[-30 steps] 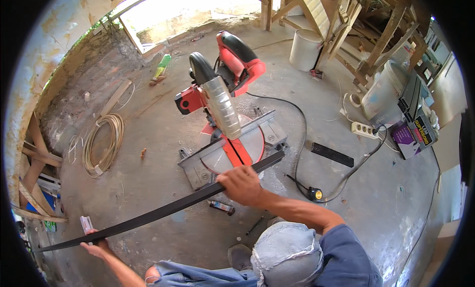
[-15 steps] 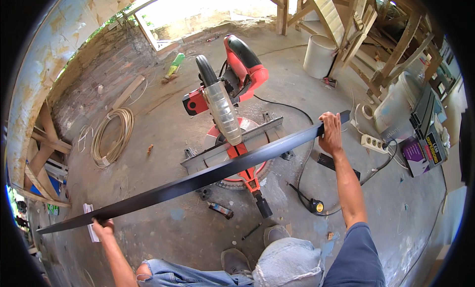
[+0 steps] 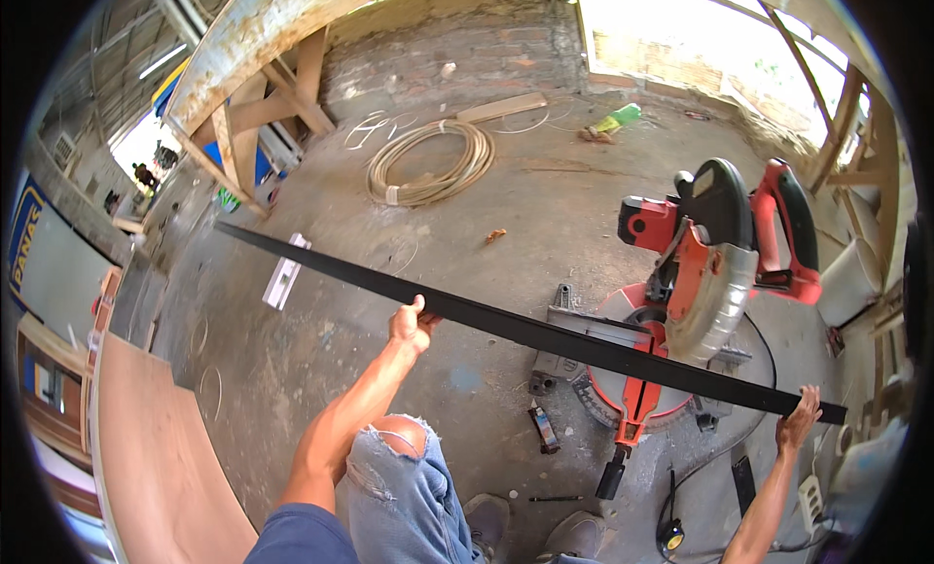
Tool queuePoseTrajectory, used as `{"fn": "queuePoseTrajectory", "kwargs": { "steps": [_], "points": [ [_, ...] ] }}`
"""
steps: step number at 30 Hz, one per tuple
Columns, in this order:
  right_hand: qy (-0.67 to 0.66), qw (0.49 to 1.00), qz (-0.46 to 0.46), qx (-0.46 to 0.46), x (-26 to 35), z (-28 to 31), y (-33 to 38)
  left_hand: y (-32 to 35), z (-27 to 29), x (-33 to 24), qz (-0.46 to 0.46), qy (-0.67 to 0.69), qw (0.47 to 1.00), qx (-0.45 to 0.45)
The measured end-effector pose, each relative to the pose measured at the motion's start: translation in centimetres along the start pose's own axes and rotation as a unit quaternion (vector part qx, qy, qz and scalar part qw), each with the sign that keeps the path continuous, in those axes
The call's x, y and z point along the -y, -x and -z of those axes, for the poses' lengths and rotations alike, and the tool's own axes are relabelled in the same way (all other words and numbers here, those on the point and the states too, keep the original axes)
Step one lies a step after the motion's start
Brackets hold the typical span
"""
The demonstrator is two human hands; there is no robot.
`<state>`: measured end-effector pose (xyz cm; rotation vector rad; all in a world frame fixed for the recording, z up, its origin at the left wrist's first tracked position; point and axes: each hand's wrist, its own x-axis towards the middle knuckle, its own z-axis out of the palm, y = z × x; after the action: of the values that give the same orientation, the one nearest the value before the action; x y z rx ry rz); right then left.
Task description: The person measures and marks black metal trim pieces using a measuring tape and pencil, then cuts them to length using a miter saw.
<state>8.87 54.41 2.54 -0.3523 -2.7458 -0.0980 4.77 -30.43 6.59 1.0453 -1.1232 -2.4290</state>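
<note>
A long black rectangular profile point(image 3: 545, 333) stretches from the far left across to the lower right, in front of a red and black miter saw point(image 3: 725, 214). My left hand point(image 3: 413, 326) is closed around its middle, and my right hand point(image 3: 800, 423) grips it close to the right end. The bar passes over the saw's base and fence point(image 3: 603, 326); whether it touches them I cannot tell. The saw's head is raised. A short pale profile piece point(image 3: 286, 270) lies on the floor beneath the bar's left part.
Coiled cable point(image 3: 433, 165) lies beyond the bar, with a green bottle point(image 3: 613, 120) farther right. Close to my feet are a small tube point(image 3: 543, 430), a black pen point(image 3: 556, 499) and a tape measure point(image 3: 671, 535). A wooden panel point(image 3: 156, 447) stands at the left, a power strip point(image 3: 810, 504) at the right.
My view has turned left, so the saw now appears farther right. My left hand has shifted from near the bar's left end to its middle; my right hand still grips the right end.
</note>
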Motion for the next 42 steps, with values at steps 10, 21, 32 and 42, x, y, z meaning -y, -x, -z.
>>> {"fn": "queuePoseTrajectory", "kwargs": {
  "steps": [10,21,32,42],
  "points": [
    [-0.041,0.998,0.046,0.004,4.4,-0.8,-1.6,-6.9,5.5,4.0,-0.025,-0.043,0.998,0.028],
    [-0.133,0.989,0.057,-0.029,7.1,1.3,-3.9,-12.3,8.4,2.3,-0.010,-0.039,0.999,0.018],
    [-0.148,0.989,0.008,0.016,6.2,-0.8,-4.5,-11.4,6.2,2.5,0.012,-0.045,0.999,0.026],
    [-0.125,0.991,0.003,0.040,6.1,-1.4,-5.7,-11.3,7.3,3.0,0.016,-0.063,0.995,0.069]
  ]
}}
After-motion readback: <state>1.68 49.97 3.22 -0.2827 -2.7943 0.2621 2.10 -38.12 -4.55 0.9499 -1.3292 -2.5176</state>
